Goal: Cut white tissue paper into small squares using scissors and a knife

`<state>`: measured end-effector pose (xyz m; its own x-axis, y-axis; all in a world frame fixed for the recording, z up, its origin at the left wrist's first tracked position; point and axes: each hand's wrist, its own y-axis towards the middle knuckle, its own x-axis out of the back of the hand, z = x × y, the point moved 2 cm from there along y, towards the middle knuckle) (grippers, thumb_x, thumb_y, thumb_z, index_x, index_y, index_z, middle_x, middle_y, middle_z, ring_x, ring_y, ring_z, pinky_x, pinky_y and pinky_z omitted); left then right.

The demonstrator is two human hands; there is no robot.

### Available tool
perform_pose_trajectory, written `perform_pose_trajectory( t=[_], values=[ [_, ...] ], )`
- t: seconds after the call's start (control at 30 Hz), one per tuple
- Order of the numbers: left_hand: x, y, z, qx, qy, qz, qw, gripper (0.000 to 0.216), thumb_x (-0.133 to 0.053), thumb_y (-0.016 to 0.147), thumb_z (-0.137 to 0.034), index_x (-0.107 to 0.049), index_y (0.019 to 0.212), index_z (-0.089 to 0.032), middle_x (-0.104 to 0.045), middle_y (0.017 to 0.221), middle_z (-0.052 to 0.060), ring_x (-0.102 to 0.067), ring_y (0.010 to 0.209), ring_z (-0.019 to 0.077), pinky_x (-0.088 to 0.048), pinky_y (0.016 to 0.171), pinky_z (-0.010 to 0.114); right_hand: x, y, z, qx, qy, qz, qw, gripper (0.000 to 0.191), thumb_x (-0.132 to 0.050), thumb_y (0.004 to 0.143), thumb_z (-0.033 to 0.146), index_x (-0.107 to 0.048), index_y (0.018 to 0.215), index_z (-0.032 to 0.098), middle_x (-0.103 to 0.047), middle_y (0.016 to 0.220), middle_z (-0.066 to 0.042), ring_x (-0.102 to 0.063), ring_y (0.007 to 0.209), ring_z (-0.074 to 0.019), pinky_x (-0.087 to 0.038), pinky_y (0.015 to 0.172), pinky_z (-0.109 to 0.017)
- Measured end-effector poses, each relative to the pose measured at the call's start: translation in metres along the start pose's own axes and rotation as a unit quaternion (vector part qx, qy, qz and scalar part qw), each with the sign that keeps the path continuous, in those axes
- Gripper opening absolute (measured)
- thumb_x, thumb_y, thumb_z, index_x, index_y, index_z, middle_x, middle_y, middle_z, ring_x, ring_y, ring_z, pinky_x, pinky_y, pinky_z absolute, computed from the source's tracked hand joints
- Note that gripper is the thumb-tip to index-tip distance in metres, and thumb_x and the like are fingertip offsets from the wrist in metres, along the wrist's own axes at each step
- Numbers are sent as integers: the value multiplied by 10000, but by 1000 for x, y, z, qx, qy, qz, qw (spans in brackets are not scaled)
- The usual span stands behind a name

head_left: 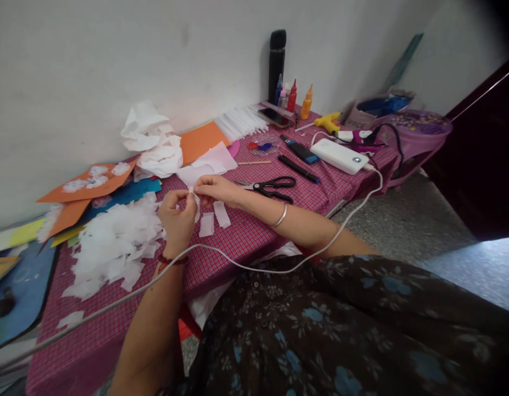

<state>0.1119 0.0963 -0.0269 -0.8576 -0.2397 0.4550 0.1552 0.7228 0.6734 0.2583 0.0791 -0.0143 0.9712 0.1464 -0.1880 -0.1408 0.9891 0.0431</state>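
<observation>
My left hand [177, 213] and my right hand [215, 190] meet above the table, fingertips pinched on a small strip of white tissue paper [197, 209]. Part of the strip is hidden behind the fingers. Just below them, two cut tissue pieces [206, 224] lie flat on the checked cloth. To the left of my left hand spreads a large heap of white tissue pieces [114, 236]. Black-handled scissors [266, 187] rest beside my right forearm, blades pointing at the hand. Behind the hands lies a larger white sheet [209, 164].
A white cable [238, 264] crosses in front of both forearms from a power bank [339, 155]. Around the table are crumpled tissue [155, 143], orange card [205, 140], a black marker [298, 169], a yellow glue gun [327, 122], paint bottles [306, 103] and a tall black flask [276, 66].
</observation>
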Motion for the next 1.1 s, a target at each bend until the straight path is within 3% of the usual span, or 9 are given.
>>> perform_pose_trajectory(
  t=[0.33, 0.47, 0.7, 0.8, 0.93, 1.1],
  values=[
    [1, -2, 0, -129, 126, 23, 983, 96, -586, 867, -214, -606, 774, -210, -646, 777, 51, -581, 806, 236, -399, 791, 379, 3, 1, -1, -22, 12, -21, 999, 293, -545, 989, 141, -529, 697, 167, -554, 544, 77, -552, 447, -52, -498, 450, -145],
    [0, -3, 2, -142, 148, 33, 978, 96, -569, 882, -224, -608, 795, -216, -652, 792, 58, -580, 829, 249, -397, 816, 394, 3, 2, -3, -30, -3, -27, 999, 285, -563, 966, 114, -527, 690, 174, -555, 498, 70, -551, 445, -59, -476, 435, -131],
    [0, -4, 0, -96, 59, 24, 993, 81, -582, 821, -207, -648, 775, -203, -680, 802, 55, -605, 833, 226, -429, 841, 382, 2, 1, -6, -16, -24, -18, 999, 253, -523, 937, 59, -521, 717, 183, -545, 484, 79, -532, 432, -67, -463, 441, -140],
    [-2, -4, 2, 0, -44, 28, 999, 127, -576, 814, -252, -682, 786, -188, -686, 780, 31, -611, 773, 190, -460, 775, 335, 1, 0, -6, 3, -36, -7, 999, 253, -507, 918, 33, -515, 715, 184, -520, 468, 91, -502, 422, -67, -438, 444, -142],
    [-4, -4, 6, 136, -155, 28, 978, 159, -660, 790, -321, -693, 745, -172, -662, 688, -1, -560, 648, 137, -439, 646, 264, -1, 1, -5, 27, -57, 11, 998, 263, -519, 855, -31, -533, 687, 171, -490, 455, 102, -461, 427, -66, -388, 452, -146],
    [-3, -4, 5, 147, -187, 9, 971, 150, -702, 775, -310, -686, 728, -168, -650, 673, -11, -532, 619, 115, -421, 623, 244, -1, 1, -4, 37, -67, 1, 997, 245, -535, 856, -7, -547, 678, 162, -509, 507, 91, -465, 456, -67, -366, 453, -151]
  ],
)
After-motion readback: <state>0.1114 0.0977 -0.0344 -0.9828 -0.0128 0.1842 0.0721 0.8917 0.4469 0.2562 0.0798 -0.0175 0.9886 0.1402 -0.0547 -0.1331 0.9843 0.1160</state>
